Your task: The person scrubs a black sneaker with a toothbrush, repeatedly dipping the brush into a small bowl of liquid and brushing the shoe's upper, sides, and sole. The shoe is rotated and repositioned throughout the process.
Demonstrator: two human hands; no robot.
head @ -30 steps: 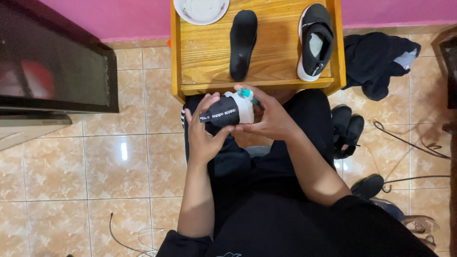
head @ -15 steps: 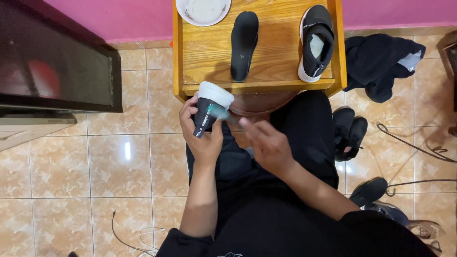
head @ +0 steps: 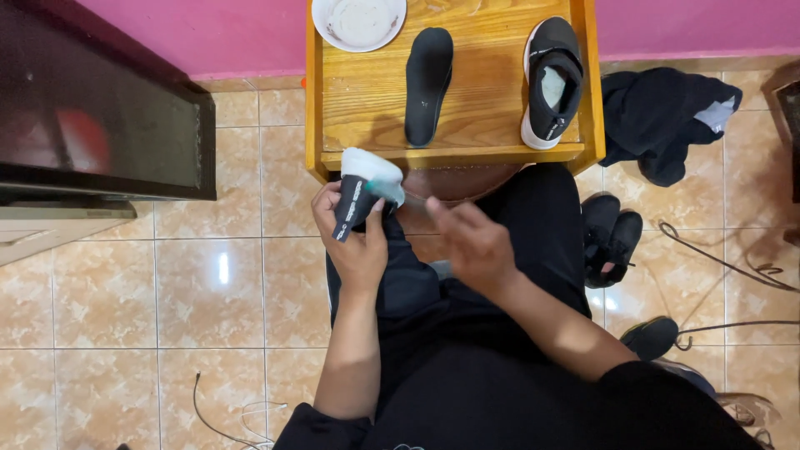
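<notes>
My left hand [head: 357, 242] gripped black shoe [head: 360, 193], fingers wrapped round it, white sole up, over my lap. My right hand [head: 468, 242] just beside it, fingers pinched on teal brush [head: 392, 194], blurred, tip touching shoe. Beyond both hands, wooden tabletop [head: 492, 108] carried black insole [head: 427, 83], second shoe [head: 550, 82], white bowl [head: 359, 22]. Dark clothes [head: 662, 117] lay on floor, far right of right hand.

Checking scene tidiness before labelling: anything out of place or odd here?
Mildly odd: on the wooden table a loose black insole lies apart from its black-and-white shoe, beside a white bowl. Dark clothing is heaped on the floor. Nothing spilled.
</notes>
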